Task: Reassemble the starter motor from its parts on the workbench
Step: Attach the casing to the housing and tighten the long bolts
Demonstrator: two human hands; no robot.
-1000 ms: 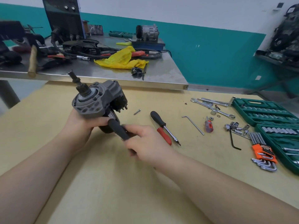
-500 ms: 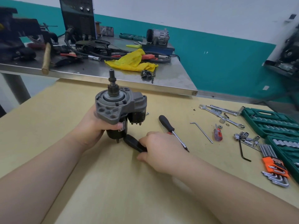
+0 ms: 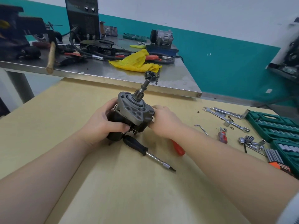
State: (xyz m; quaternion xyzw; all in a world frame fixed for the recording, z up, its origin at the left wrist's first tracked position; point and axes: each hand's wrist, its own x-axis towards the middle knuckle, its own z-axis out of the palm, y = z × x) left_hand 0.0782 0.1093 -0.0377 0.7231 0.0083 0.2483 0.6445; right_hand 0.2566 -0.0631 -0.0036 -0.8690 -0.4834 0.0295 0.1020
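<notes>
Bright, even light from above; only soft shadows lie under my forearms. The steel table (image 3: 169,81) shines with glare. The right edge is blurred and bent.

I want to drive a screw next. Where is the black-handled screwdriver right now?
In the head view, the black-handled screwdriver lies on the wooden bench just in front of the starter motor, between the person's forearms, its tip pointing right.

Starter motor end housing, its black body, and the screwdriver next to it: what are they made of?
End housing: looks like cast aluminium, dull grey, with recessed pockets. Black body: probably painted steel; dark, smooth, partly hidden by the left hand. Black-handled screwdriver: matte plastic or rubber grip, bright steel shank.
</notes>
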